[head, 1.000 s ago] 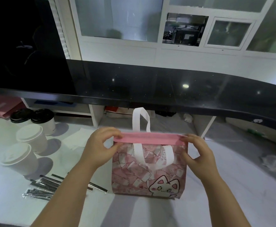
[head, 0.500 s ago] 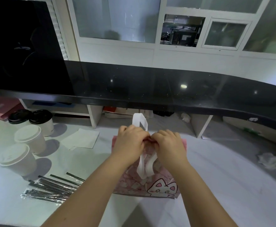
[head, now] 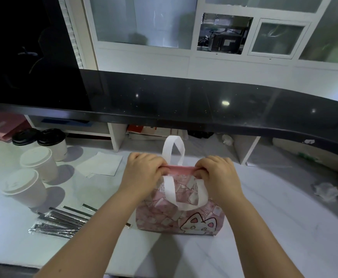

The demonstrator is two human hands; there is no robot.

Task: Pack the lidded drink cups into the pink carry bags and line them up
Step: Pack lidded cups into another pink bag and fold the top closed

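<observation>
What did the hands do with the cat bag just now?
The left hand and right hand slid along the rim of the pink cat bag from its ends to the middle, then parted a little, still pinching it. The bag, lidded cups and wrapped straws stayed put.

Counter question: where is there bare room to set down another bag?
Bare counter lies right of the pink bag, up to the crumpled wrapper. The left is crowded: lidded cups, wrapped straws and a paper sheet.
</observation>
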